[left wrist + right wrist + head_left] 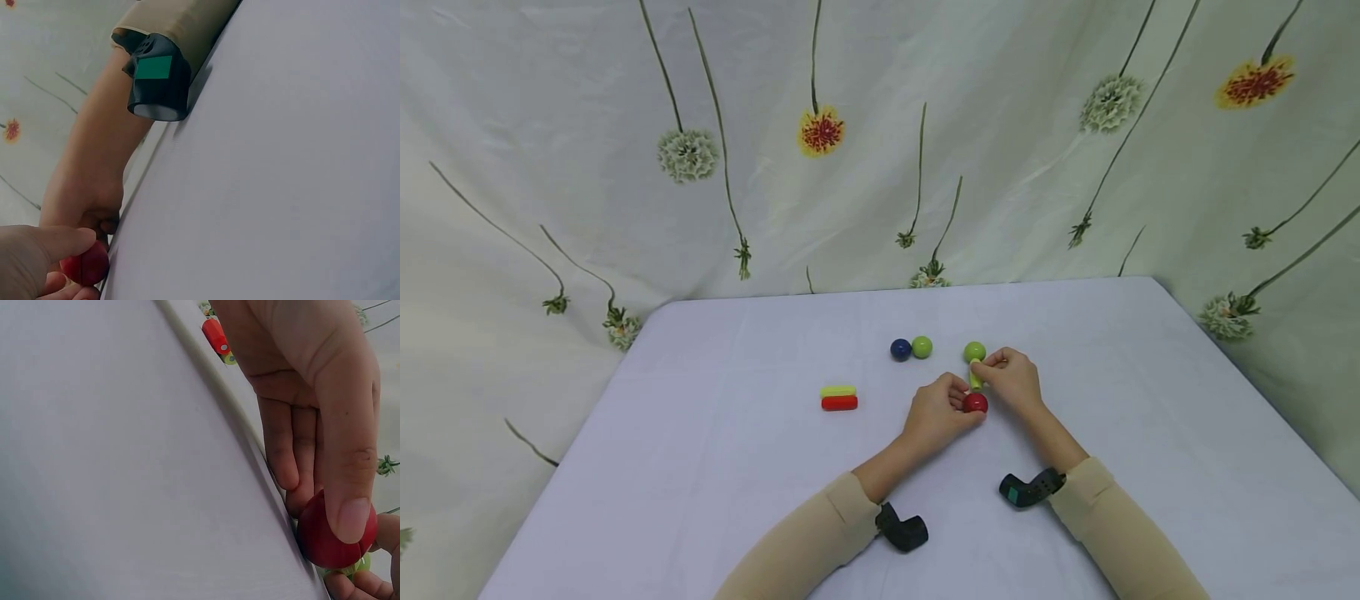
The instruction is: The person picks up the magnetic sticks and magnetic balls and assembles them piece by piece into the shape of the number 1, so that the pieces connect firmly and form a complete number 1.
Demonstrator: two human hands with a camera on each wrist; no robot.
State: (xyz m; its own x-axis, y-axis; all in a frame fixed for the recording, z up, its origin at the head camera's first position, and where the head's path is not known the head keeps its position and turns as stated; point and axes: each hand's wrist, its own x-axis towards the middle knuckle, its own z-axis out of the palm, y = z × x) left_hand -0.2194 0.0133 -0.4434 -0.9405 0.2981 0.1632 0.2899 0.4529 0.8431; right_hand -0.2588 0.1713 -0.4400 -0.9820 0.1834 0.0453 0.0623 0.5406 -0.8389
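In the head view my left hand [936,410] grips a red ball [975,403] between thumb and fingers, low against the table. Just beyond it, my right hand [1013,382] pinches a yellow-green stick [976,379] that runs from the red ball toward a green ball [974,351]. Whether the stick is joined to either ball I cannot tell. From the right wrist, the left thumb lies over the red ball [331,537], and fingertips of the right hand [369,589] show at the lower right. The left wrist view also has the red ball [87,264] under the left thumb.
A dark blue ball [901,350] and another green ball [922,347] stand side by side farther back. Left of the hands, a yellow stick [838,391] lies against a red stick [839,403]. A flower-patterned cloth [865,208] hangs behind the white-covered table [715,467].
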